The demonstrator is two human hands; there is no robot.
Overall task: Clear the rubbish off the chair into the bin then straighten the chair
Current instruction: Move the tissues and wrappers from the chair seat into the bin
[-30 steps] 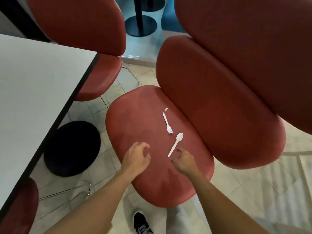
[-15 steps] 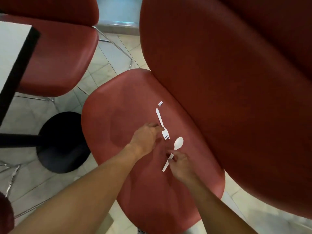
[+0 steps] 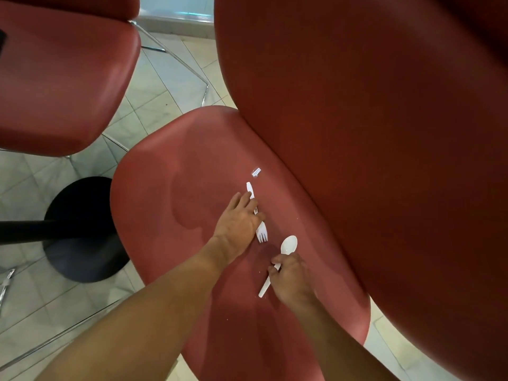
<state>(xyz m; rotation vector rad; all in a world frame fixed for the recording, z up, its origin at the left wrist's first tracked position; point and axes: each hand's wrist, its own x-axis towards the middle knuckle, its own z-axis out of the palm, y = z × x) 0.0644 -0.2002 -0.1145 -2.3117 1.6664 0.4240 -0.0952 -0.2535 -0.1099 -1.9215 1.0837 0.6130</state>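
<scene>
A red chair seat fills the middle of the view, with its tall red backrest rising on the right. On the seat lies a white plastic fork, tines toward me; my left hand rests over its handle with the fingers curled on it. A white plastic spoon lies just right of the fork, and my right hand pinches its handle. A small white scrap sits on the seat beyond the fork. No bin is in view.
A second red chair stands at the upper left on thin metal legs. A round black table base sits on the tiled floor left of the seat.
The view has closed in on the seat. My left hand slid further along the fork's handle, and my right hand tightened its pinch on the spoon's handle.
</scene>
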